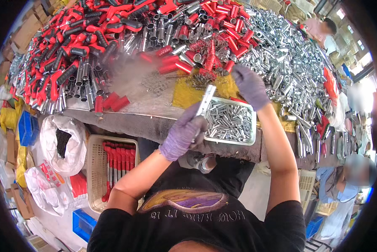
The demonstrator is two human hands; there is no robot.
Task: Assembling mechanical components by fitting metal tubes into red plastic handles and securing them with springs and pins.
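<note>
My left hand, in a purple glove, grips a shiny metal tube that points up and away from me. Beside that hand, a pale green plastic tray is filled with small metal pins. Above the tray's far right corner is my right hand, gloved the same way. Its fingers are curled together next to a red sleeve and a heap of coil springs; whatever they may hold is hidden. A yellow cloth lies under the springs.
Red-and-black handles are heaped at the far left, red sleeves at the back, and metal tubes and fittings on the right. Below the table's edge stand a cream crate of red-handled tools and white sacks. Other people are at the right.
</note>
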